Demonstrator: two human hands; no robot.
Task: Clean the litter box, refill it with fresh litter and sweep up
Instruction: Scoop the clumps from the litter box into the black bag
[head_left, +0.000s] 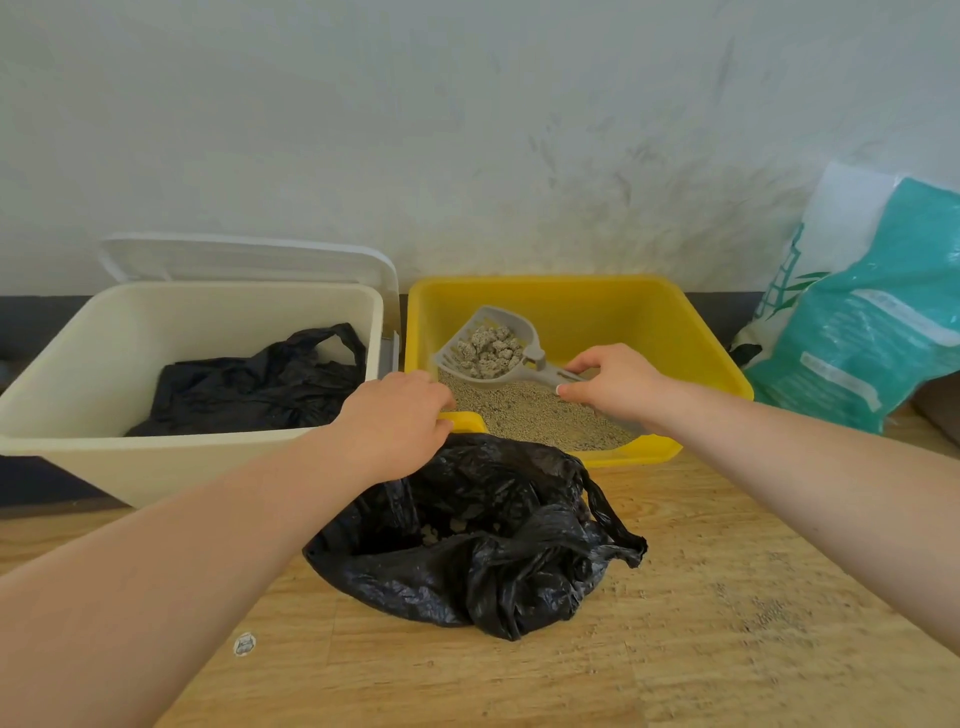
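At frame centre, the right hand grips the grey slotted plastic scoop, loaded with clumps, above the yellow plastic litter box, while the left hand clutches the crumpled black plastic bag below it.

Yellow litter box, grey scoop, black bag, cream bin.

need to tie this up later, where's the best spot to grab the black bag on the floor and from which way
Probably the loop handle on the right side of the black bag, taken from the right and above. It sticks out clear of the crumpled body, a ready strap to hook fingers through. The mouth faces the yellow litter box, where the left hand is, and the matching handle is not visible.
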